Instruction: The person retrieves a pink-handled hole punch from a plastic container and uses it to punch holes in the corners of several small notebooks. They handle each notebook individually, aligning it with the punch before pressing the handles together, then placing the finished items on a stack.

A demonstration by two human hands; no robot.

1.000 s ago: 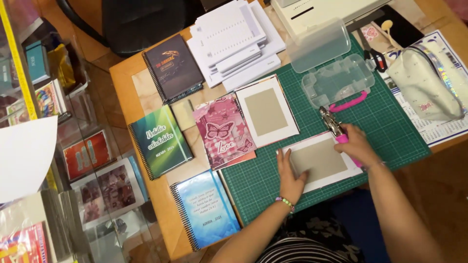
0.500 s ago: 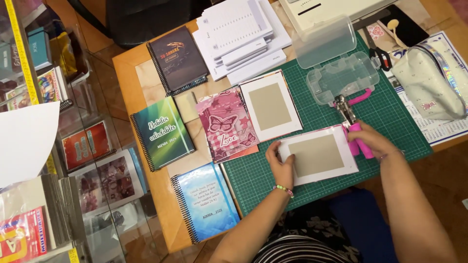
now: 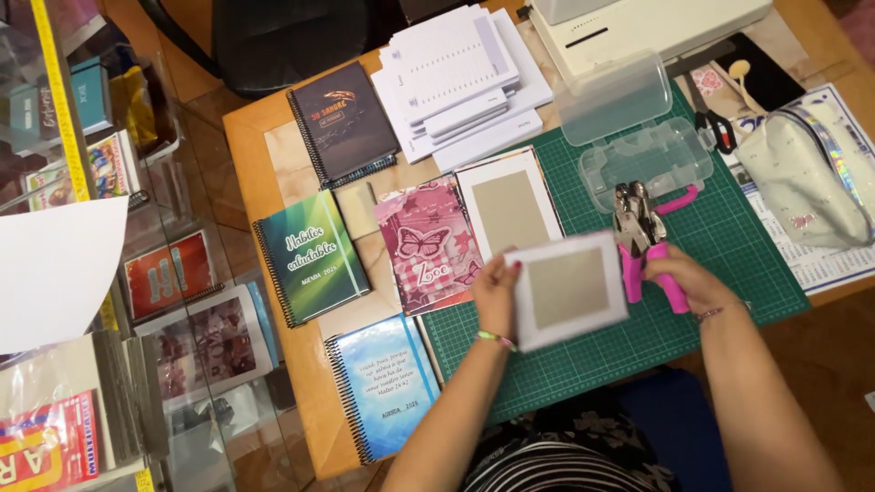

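Lifted off the green mat (image 3: 729,237) since before, the card (image 3: 570,290) is clamped in the left hand (image 3: 497,292); the right hand (image 3: 679,273) grips pink pliers (image 3: 643,246).

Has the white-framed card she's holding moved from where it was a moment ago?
Yes. The white-framed card was flat on the green cutting mat; now the left hand holds it lifted, tilted, nearer the pink punch pliers.

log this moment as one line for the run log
left hand: holds white-bordered grey card above green cutting mat | right hand: grips pink-handled punch pliers at card's right edge | pink butterfly notebook left of card
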